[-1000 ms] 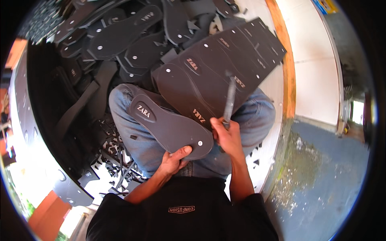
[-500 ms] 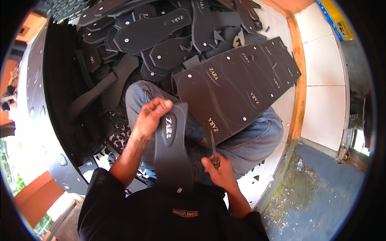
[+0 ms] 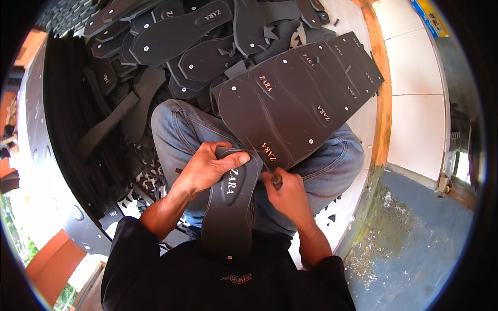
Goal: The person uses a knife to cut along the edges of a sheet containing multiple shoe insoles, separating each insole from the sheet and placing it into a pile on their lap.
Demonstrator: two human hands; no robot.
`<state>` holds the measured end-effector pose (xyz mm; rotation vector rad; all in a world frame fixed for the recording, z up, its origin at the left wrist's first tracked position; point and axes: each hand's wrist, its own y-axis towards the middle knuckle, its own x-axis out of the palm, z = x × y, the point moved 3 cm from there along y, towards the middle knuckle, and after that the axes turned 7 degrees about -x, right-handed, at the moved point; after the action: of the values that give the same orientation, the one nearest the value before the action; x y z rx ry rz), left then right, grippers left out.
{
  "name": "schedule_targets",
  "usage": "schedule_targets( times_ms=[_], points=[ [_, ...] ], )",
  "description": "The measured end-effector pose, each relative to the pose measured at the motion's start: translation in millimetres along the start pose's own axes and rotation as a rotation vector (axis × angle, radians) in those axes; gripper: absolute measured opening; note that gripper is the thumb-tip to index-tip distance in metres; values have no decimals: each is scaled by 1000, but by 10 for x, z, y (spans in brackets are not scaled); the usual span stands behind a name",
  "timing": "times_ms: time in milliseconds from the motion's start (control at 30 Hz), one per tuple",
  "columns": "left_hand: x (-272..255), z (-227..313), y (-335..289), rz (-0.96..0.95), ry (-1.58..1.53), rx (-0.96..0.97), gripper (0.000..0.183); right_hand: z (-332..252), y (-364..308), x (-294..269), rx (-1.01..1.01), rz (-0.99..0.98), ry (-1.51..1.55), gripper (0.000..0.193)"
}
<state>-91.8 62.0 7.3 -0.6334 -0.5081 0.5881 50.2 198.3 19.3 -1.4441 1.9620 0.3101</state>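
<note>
My left hand [image 3: 208,170] grips a black foam sandal sole [image 3: 228,220] by its upper end, thumb on top and fingers beneath. The sole hangs lengthwise over my lap, its lower end near my shirt. In my right hand [image 3: 290,196] is a thin-bladed knife [image 3: 277,180], fist closed round the handle. Its narrow blade points up and left, right by the sole's upper right edge; whether it cuts into the foam I cannot tell. A large black foam sheet [image 3: 295,111] with sole outlines lies across my right leg, just beyond the knife.
Many soles [image 3: 179,39] are heaped at the far side. Long dark foam strips [image 3: 106,122] lie on the left, with small offcuts [image 3: 150,173] beside my left knee. A wooden edge [image 3: 384,114] and white tiles [image 3: 415,62] run along the right, above a stained grey floor [image 3: 404,233].
My left hand has brought the sole right and slightly down, closer to the knife. The blade now meets the sole's upper edge, where before they were apart. The whole view has shifted a little.
</note>
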Motion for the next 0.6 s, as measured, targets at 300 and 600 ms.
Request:
schedule_targets(
  times_ms=[300, 600],
  points=[
    [-490, 174, -22, 584, -313, 382, 28, 275, 197, -416, 170, 355, 236, 30],
    [736, -114, 50, -75, -772, -7, 21, 403, -645, -306, 303, 421, 32, 28]
  ],
)
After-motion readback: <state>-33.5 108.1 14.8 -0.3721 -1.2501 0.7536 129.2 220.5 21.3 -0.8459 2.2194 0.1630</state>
